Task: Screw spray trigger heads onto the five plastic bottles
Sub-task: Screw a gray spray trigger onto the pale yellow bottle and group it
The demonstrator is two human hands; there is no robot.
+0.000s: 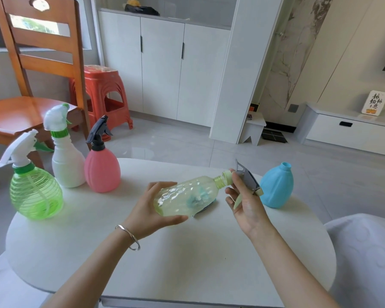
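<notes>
Holding the clear yellow bottle (185, 197) tilted over the counter (187, 252), my left hand (152, 210) grips its base; my right hand (246, 200) clasps the grey trigger head (247, 177) at its neck. Blue bottle (276, 185) stands uncapped, right.

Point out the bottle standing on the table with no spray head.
The blue bottle, at the right: its neck is open, while the green, white and pink bottles wear trigger heads.
</notes>
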